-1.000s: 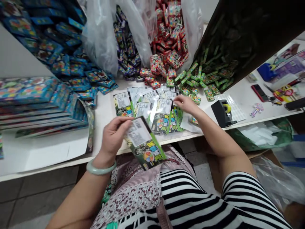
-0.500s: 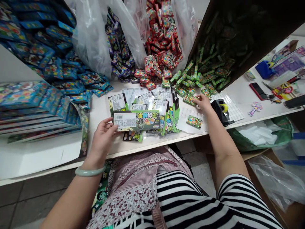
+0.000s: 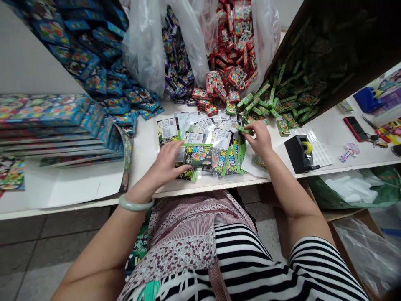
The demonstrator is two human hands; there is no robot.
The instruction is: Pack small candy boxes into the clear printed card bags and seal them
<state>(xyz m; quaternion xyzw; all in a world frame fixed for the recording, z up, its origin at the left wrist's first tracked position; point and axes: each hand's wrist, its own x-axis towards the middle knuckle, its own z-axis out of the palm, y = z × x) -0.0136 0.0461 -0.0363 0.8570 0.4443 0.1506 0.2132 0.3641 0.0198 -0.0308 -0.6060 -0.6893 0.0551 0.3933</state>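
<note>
My left hand (image 3: 169,161) grips a green printed packet (image 3: 198,154) and holds it flat over a spread of similar green packets (image 3: 216,144) on the white table (image 3: 150,138). My right hand (image 3: 258,138) pinches a small green box (image 3: 242,128) at the right edge of that spread. Loose green boxes (image 3: 282,106) spill from a dark carton just beyond it.
Blue boxes (image 3: 94,79) and flat blue stacks (image 3: 46,121) fill the left. Plastic bags hold purple boxes (image 3: 177,71) and red boxes (image 3: 233,54) at the back. A black tape dispenser (image 3: 299,154), a red phone (image 3: 354,128) and scissors lie at the right.
My left hand carried the green packet from my lap up onto the spread of packets. My right hand reached to the loose green boxes and came back pinching one.
</note>
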